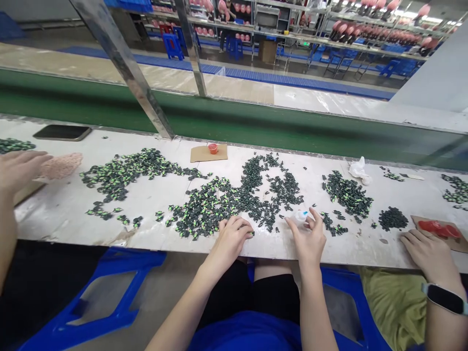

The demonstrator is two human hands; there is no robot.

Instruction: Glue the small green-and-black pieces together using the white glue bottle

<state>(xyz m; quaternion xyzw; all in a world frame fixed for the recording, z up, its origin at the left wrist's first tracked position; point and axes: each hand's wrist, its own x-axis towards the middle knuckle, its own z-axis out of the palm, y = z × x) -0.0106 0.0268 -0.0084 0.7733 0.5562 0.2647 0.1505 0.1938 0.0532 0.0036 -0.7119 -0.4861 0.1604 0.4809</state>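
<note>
My left hand (234, 238) rests at the front edge of the white table, its fingers curled together around a small dark part (252, 234), mostly hidden by the fingertips. Between the thumb and fingers of my right hand (310, 239) is a small clear bottle with a blue tip (301, 215). Just beyond my left hand spreads a pile of black parts with bright green bits (204, 209). A pile of small plain dark parts (252, 180) lies behind and between my hands.
A co-worker's hand (18, 170) is at far left and another's hand (431, 251) at far right. More piles (347, 195) lie along the table. A red cup (213, 148) stands on cardboard; a phone (62, 132) lies at back left. A metal post (127, 68) rises behind.
</note>
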